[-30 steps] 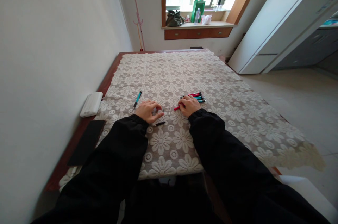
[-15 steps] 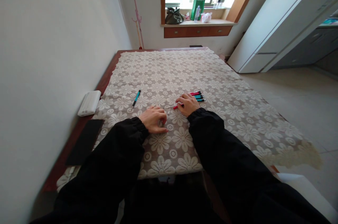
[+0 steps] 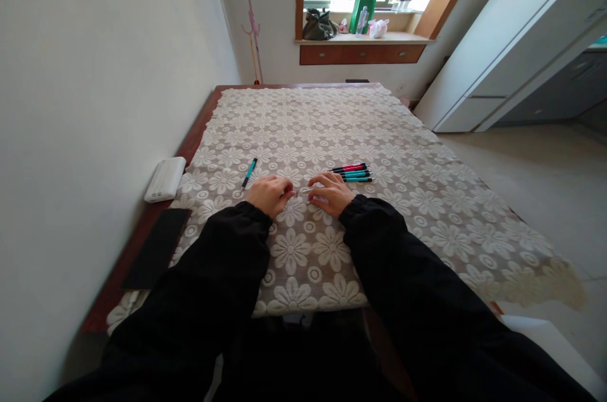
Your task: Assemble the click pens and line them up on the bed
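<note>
Both my hands rest close together on the lace cloth (image 3: 427,200) of the table. My right hand (image 3: 332,193) is curled around a pen that is almost wholly hidden; only a pale tip shows toward the left hand. My left hand (image 3: 270,193) has its fingers closed, its fingertips nearly meeting that tip, and whatever it holds is hidden. Just right of my right hand lies a row of red and teal pens (image 3: 355,172). A single teal pen (image 3: 248,172) lies apart, up and left of my left hand.
A white box (image 3: 165,179) and a flat black device (image 3: 159,247) sit on the bare wooden table edge by the left wall. A white cabinet (image 3: 502,54) leans at the right. Bags stand on the window sill (image 3: 363,39) beyond the table.
My left hand closed over the thin black piece that lay on the cloth, and it is gone from there. Both hands came together, and the red pen in my right hand is now covered.
</note>
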Demonstrator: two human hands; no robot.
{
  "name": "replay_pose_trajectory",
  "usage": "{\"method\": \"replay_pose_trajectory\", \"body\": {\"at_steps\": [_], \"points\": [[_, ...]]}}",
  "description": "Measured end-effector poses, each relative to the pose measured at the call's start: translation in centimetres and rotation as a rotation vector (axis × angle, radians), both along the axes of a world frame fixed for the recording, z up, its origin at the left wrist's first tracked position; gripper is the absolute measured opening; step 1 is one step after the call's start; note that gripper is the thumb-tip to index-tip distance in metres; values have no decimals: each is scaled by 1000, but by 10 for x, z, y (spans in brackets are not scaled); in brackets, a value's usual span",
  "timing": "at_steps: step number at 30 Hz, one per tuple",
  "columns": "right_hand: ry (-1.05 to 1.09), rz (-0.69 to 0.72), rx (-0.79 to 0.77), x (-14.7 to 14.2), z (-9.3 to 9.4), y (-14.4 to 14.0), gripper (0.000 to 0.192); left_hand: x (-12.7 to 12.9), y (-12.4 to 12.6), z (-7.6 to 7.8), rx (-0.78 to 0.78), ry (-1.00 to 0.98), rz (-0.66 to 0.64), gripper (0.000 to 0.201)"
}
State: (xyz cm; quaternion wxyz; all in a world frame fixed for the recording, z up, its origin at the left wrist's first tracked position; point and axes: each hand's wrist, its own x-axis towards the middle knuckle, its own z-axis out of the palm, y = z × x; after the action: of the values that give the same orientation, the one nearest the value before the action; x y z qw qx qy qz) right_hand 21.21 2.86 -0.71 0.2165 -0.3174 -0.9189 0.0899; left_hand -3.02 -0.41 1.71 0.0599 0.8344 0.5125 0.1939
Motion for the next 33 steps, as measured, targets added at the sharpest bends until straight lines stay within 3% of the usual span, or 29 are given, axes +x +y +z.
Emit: {"method": "replay_pose_trajectory", "body": {"at_steps": [2, 5, 10, 14, 18, 22, 26, 33], "points": [[6, -3, -16, -1, 1, -1, 11, -7, 8, -7, 35, -14, 108, 10], [12, -2, -21, -1, 2, -1, 11, -11, 15, -15, 35, -3, 157, 8], [28, -114, 23, 7, 7, 3, 22, -8, 13, -19, 41, -77, 97, 7], [-7, -185, 18, 11, 7, 6, 18, -4, 9, -18, 44, -124, 21, 15], [-39, -169, 8, 9, 5, 7, 14, 0, 8, -17, 13, -95, 15, 25], [-42, -167, 12, 7, 5, 5, 16, 5, 10, -18, 17, -112, 36, 14], [-21, -66, 16, 6, 4, 2, 20, 6, 10, -18, 28, -121, 29, 10], [0, 29, 1, 1, -1, 0, 8, 4, 5, -15, 31, -119, -4, 7]]}}
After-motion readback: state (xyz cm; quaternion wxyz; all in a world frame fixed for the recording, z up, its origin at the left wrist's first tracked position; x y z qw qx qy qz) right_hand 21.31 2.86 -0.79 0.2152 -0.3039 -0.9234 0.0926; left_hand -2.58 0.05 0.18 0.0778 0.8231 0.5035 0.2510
